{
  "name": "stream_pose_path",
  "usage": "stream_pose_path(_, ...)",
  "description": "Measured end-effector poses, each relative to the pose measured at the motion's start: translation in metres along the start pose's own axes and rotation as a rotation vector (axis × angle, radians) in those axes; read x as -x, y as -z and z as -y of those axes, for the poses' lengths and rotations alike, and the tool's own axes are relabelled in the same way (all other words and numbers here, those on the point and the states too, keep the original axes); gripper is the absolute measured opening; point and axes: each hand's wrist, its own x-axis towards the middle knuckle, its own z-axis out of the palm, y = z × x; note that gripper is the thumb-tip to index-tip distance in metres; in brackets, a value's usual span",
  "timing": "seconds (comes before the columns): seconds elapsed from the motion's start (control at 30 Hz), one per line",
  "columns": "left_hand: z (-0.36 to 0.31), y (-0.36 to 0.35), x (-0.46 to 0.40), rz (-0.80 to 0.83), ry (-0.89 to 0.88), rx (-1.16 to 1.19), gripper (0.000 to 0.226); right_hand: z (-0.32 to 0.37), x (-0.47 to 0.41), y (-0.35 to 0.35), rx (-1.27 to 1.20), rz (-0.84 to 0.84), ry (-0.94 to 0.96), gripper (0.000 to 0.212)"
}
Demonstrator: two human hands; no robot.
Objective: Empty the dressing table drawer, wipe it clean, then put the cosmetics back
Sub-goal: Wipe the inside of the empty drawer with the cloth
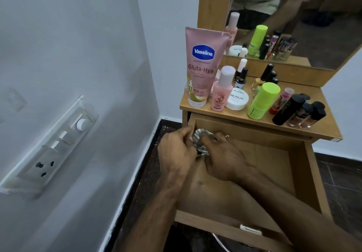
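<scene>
White plaster wall fills the left side, carrying a switchboard (pixel 52 146) with a round dial, rocker switches and a socket. Right of it, over the dark floor (pixel 148 165), the left hand (pixel 177 149) curls its fingers round a striped cloth (pixel 198 144) at the back left corner of the pulled-out wooden drawer (pixel 299 173), beside the drawer's left wall. The right hand (pixel 225 157) grips the same cloth from the other side, fingers bent over it, a ring on one finger. Above the drawer, the worktop (pixel 325 130) carries the cosmetics: a tall pink Vaseline tube (pixel 202 65) at the left edge, a small pink bottle (pixel 222 91) just beside it, a white nail polish jar (pixel 238 99), then a lime-green container (pixel 262 100) tilted forward. Behind these stand small dark-capped bottles (pixel 269 73). At the right, a cluster of black-capped nail polish bottles (pixel 301 112) stands close together. A mirror (pixel 293 16) behind the worktop reflects the items.
</scene>
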Motion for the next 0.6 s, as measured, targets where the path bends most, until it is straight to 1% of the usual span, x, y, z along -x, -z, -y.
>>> stream_pose_path(0.13,0.002,-0.001,0.001,0.011,0.006,-0.016,0.037,-0.001,0.011,-0.001,-0.045,0.047,0.071,0.077)
stream_pose_path(0.27,0.005,-0.002,0.001,0.03,0.021,0.006,0.037,-0.002,-0.003,0.001,-0.044,0.024,-0.003,0.068)
stream_pose_path(0.33,0.005,-0.002,0.0,0.041,0.01,0.006,0.037,-0.003,-0.01,0.001,-0.041,0.007,-0.015,0.068)
stream_pose_path(0.4,0.006,-0.002,-0.001,0.047,0.013,0.003,0.036,-0.003,-0.004,-0.002,-0.067,-0.002,0.009,0.067)
stream_pose_path(0.47,0.004,-0.002,0.0,0.046,0.035,0.02,0.035,0.002,0.014,-0.007,-0.085,0.031,0.073,0.072)
stream_pose_path(0.53,0.002,0.0,0.001,0.043,0.055,0.031,0.035,0.006,0.026,-0.011,-0.063,0.057,0.128,0.072)
stream_pose_path(0.6,0.0,0.002,0.002,0.05,0.065,0.03,0.035,0.004,0.018,-0.007,-0.046,0.037,0.091,0.067)
